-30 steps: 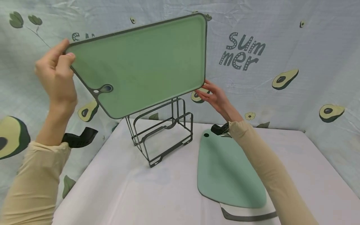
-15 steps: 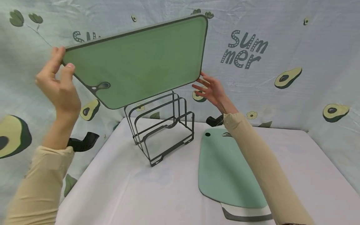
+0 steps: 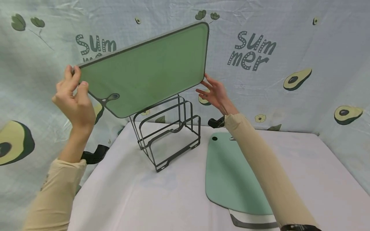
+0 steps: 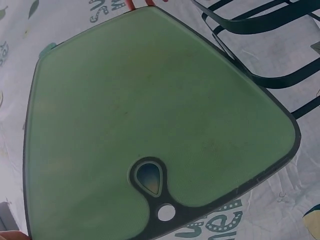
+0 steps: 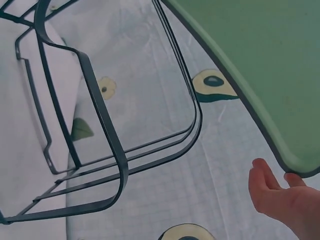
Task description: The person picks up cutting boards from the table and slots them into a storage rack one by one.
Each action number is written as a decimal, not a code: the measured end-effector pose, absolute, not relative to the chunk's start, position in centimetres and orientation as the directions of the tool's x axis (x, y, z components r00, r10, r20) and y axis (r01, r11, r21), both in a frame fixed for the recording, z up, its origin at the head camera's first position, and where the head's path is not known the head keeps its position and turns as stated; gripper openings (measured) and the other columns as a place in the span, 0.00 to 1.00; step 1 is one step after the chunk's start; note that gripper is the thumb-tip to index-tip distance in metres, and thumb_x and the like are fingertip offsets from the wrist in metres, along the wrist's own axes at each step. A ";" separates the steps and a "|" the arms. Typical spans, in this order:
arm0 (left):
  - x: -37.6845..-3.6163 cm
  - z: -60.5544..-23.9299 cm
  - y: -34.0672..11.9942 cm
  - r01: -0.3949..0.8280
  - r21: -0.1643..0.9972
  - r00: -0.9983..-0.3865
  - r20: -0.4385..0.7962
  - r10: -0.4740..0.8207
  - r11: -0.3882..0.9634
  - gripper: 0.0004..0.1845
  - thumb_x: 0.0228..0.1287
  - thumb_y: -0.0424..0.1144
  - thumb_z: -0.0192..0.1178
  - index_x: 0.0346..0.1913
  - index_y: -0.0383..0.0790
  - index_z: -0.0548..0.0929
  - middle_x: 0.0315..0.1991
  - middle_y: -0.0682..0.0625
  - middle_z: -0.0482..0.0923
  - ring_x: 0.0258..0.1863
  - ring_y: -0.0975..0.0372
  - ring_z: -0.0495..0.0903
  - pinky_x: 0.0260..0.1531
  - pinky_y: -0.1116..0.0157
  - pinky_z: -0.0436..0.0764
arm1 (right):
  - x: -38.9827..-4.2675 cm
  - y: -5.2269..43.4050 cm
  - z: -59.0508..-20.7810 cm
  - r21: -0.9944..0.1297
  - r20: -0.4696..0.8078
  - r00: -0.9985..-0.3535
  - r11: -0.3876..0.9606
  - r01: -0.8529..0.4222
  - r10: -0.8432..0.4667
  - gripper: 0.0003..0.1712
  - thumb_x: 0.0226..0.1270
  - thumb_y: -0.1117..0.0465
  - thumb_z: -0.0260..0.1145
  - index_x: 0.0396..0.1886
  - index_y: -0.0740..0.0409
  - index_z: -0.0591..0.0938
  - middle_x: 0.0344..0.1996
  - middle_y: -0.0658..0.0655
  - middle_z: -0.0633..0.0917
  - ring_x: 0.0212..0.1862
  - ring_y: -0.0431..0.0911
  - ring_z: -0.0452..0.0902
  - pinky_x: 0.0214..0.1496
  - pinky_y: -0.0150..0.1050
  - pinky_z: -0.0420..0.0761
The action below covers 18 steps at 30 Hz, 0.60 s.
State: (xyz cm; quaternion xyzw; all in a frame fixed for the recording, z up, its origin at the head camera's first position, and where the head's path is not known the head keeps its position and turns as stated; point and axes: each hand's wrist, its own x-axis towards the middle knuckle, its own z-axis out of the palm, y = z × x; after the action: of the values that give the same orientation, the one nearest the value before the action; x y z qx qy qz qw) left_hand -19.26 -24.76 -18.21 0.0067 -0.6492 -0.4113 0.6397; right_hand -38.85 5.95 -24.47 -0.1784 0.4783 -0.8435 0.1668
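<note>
A green rectangular cutting board [image 3: 150, 70] with a dark rim is held up, tilted, above the black wire rack [image 3: 170, 141]. In the head view, the thumb and fingers of my left hand [image 3: 73, 93] grip its left corner, near the small hole and teardrop inset. My right hand [image 3: 215, 94] touches the lower right corner with its fingertips, the fingers spread. In the left wrist view the board [image 4: 150, 110] overlaps the rack's bars [image 4: 290, 77]; whether they touch I cannot tell. The right wrist view has the board's corner against the fingers of my right hand [image 5: 285, 200].
Under my right forearm, a pale green cutting board [image 3: 231, 173] lies on the white tabletop [image 3: 130, 199]. Part of a white board with a grey band [image 3: 254, 221] shows beneath it. A patterned cloth [image 3: 289, 48] hangs behind the table.
My left hand has moved right and down, lowering the left end of the cutting board and tipping it more. My right hand has shifted slightly left and up. The rack stays put.
</note>
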 end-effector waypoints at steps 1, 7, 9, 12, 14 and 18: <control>-19.2 -18.3 -24.8 0.517 0.534 -0.175 0.831 -0.528 0.669 0.21 0.46 0.33 0.45 0.44 0.42 0.81 0.47 0.41 0.77 0.45 0.73 0.77 0.48 0.72 0.68 | -38.9 5.8 -24.5 -0.866 0.145 -0.879 -0.488 0.108 -0.454 0.29 0.67 0.55 0.44 0.67 0.35 0.54 0.68 0.53 0.53 0.67 0.62 0.49 0.57 0.44 0.58; -19.3 -18.8 -24.8 0.505 0.492 -0.155 0.860 -0.486 0.709 0.22 0.46 0.33 0.42 0.42 0.37 0.83 0.46 0.47 0.80 0.23 0.81 0.63 0.41 0.76 0.63 | -39.6 4.8 -24.5 -0.877 0.141 -0.883 -0.470 0.099 -0.448 0.29 0.67 0.54 0.44 0.67 0.34 0.54 0.69 0.53 0.52 0.66 0.62 0.49 0.55 0.42 0.56; -19.4 -19.1 -24.8 0.503 0.484 -0.153 0.865 -0.478 0.716 0.22 0.47 0.33 0.41 0.41 0.35 0.84 0.45 0.46 0.80 0.22 0.82 0.61 0.41 0.76 0.63 | -39.7 4.5 -24.7 -0.884 0.134 -0.883 -0.458 0.099 -0.449 0.29 0.67 0.54 0.44 0.67 0.33 0.54 0.69 0.52 0.51 0.67 0.62 0.47 0.59 0.44 0.53; -19.4 -19.3 -24.8 0.502 0.479 -0.150 0.868 -0.474 0.720 0.22 0.47 0.34 0.41 0.40 0.35 0.84 0.44 0.46 0.81 0.21 0.81 0.59 0.40 0.77 0.62 | -40.0 4.1 -24.9 -0.888 0.127 -0.885 -0.448 0.099 -0.447 0.29 0.67 0.54 0.44 0.67 0.32 0.54 0.69 0.51 0.51 0.66 0.62 0.47 0.65 0.47 0.48; -19.5 -19.4 -24.8 0.504 0.478 -0.151 0.869 -0.472 0.719 0.22 0.48 0.34 0.41 0.41 0.35 0.84 0.43 0.46 0.81 0.21 0.81 0.59 0.39 0.77 0.62 | -40.2 3.9 -25.0 -0.887 0.122 -0.889 -0.450 0.102 -0.442 0.29 0.67 0.53 0.44 0.67 0.31 0.54 0.69 0.50 0.51 0.65 0.62 0.47 0.66 0.48 0.47; -19.7 -19.5 -24.7 0.504 0.479 -0.157 0.869 -0.469 0.719 0.21 0.48 0.33 0.42 0.39 0.34 0.84 0.40 0.47 0.81 0.24 0.80 0.59 0.37 0.77 0.59 | -40.5 3.6 -25.4 -0.887 0.120 -0.888 -0.450 0.106 -0.444 0.30 0.67 0.52 0.45 0.67 0.28 0.51 0.69 0.49 0.50 0.66 0.61 0.46 0.68 0.47 0.45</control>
State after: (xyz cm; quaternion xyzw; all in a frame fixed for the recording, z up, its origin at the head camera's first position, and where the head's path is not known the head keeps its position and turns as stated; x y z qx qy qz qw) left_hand -19.65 -24.74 -19.53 -0.0134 -0.6619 -0.3748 0.6491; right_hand -40.48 3.55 -25.37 -0.1701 0.4977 -0.8344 0.1649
